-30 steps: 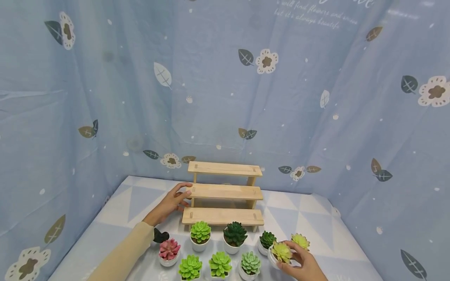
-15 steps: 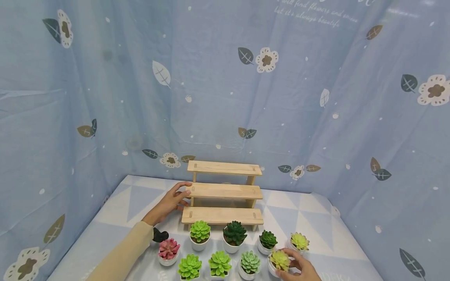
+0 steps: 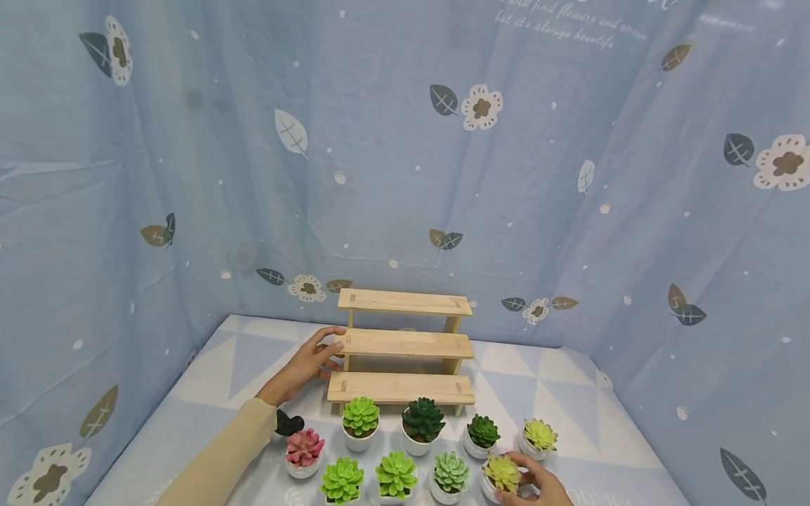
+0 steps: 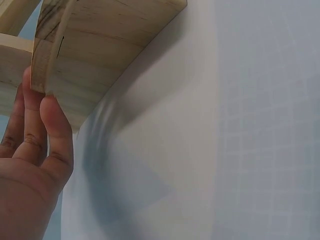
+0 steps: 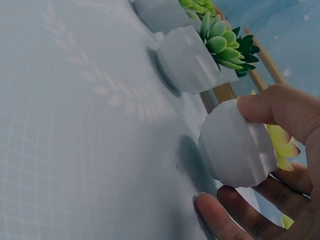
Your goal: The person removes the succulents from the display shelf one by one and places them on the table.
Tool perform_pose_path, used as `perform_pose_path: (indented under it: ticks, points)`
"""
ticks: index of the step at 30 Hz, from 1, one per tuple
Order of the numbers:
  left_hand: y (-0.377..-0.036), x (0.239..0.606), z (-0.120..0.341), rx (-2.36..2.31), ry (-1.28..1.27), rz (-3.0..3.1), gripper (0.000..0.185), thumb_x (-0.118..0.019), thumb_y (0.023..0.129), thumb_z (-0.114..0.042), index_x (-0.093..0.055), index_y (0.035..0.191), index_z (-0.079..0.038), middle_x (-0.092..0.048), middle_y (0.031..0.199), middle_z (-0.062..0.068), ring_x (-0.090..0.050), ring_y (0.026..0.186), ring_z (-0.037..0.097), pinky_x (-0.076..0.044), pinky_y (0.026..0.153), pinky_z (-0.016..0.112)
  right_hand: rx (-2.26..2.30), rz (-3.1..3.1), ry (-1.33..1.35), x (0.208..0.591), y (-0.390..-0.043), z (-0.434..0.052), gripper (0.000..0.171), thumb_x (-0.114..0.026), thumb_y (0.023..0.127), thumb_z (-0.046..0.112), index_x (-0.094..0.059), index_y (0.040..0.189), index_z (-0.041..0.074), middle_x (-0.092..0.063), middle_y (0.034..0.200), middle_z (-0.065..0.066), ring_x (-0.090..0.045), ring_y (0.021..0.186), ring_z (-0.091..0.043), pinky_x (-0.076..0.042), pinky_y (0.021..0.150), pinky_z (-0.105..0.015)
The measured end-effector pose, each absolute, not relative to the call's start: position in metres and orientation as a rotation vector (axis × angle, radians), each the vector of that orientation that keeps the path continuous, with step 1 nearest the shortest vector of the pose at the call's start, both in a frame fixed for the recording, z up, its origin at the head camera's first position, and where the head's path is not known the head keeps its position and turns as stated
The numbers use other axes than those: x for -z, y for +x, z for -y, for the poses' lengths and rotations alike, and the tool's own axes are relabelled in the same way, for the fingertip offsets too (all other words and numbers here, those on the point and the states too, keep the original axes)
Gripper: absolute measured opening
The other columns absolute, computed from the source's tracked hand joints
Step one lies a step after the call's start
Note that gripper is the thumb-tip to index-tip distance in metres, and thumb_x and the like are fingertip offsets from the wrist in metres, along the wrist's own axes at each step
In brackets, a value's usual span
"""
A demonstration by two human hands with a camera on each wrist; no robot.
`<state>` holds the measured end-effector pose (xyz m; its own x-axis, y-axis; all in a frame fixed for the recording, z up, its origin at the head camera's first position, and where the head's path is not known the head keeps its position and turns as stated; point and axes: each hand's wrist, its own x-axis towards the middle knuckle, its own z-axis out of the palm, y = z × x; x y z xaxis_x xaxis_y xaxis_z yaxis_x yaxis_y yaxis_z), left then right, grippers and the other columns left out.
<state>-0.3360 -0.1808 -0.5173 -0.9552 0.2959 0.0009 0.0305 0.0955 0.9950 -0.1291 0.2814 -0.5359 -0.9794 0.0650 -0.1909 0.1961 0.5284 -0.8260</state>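
My left hand [image 3: 305, 367] holds the left end of the middle board of a three-tier wooden stand [image 3: 405, 343]. In the left wrist view, thumb and fingers pinch the edge of that board [image 4: 42, 60]. At the lower right, my right hand [image 3: 539, 483] grips a small potted succulent [image 3: 503, 472] with yellow-green leaves. Its white pot [image 5: 235, 145] sits between thumb and fingers, close to the tabletop with a shadow beside it; whether it touches the table I cannot tell. A similar yellow potted succulent [image 3: 539, 437] stands just behind this hand.
In front of the stand are several more potted succulents, among them a pink one [image 3: 304, 450], a dark green one [image 3: 422, 422] and a pale green one [image 3: 451, 474]. A black object [image 3: 289, 424] lies by the left sleeve. Blue patterned cloth [image 3: 392, 176] hangs behind the table.
My right hand has shifted slightly left and down with the yellow succulent, so the other yellow one behind it shows more fully. My left hand keeps its hold on the stand.
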Motion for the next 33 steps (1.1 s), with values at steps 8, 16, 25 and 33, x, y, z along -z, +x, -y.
perform_pose_path:
  ticks: [8,16,25,33]
  points:
    - [-0.337,0.517,0.181,-1.963,0.346,-2.167,0.054,-0.065,0.1,-0.05,-0.048,0.148,-0.034,-0.058,0.128,0.019,-0.067,0.099,0.035,-0.055,0.077,0.044,1.389,-2.673,0.225,0.539,-0.13,-0.281,0.072,-0.089,0.082,0.031,-0.059,0.136,-0.005,-0.066,0.117,-0.015,-0.06,0.086,-0.02,-0.051,0.067,-0.037]
    - [-0.338,0.519,0.181,-1.967,0.344,-2.171,0.055,-0.065,0.099,-0.052,-0.047,0.148,-0.035,-0.058,0.129,0.018,-0.067,0.1,0.037,-0.055,0.077,0.043,1.391,-2.691,0.209,0.543,-0.131,-0.28,0.072,-0.089,0.081,0.031,-0.059,0.136,-0.006,-0.067,0.113,-0.014,-0.058,0.081,-0.02,-0.05,0.066,-0.037]
    - [-0.339,0.519,0.179,-1.962,0.337,-2.176,0.054,-0.065,0.099,-0.052,-0.048,0.147,-0.035,-0.058,0.13,0.019,-0.067,0.1,0.037,-0.054,0.077,0.043,1.402,-2.674,0.222,0.544,-0.132,-0.283,0.072,-0.088,0.082,0.031,-0.057,0.136,-0.006,-0.063,0.123,-0.022,-0.058,0.083,-0.02,-0.05,0.065,-0.037]
    - [-0.339,0.517,0.187,-1.952,0.367,-2.201,0.054,-0.063,0.101,-0.051,-0.047,0.149,-0.031,-0.056,0.134,0.017,-0.067,0.099,0.034,-0.054,0.08,0.047,1.525,-2.536,0.114,0.538,-0.133,-0.29,0.077,-0.085,0.087,0.034,-0.051,0.142,-0.008,-0.058,0.131,-0.026,-0.063,0.093,-0.023,-0.056,0.073,-0.041]
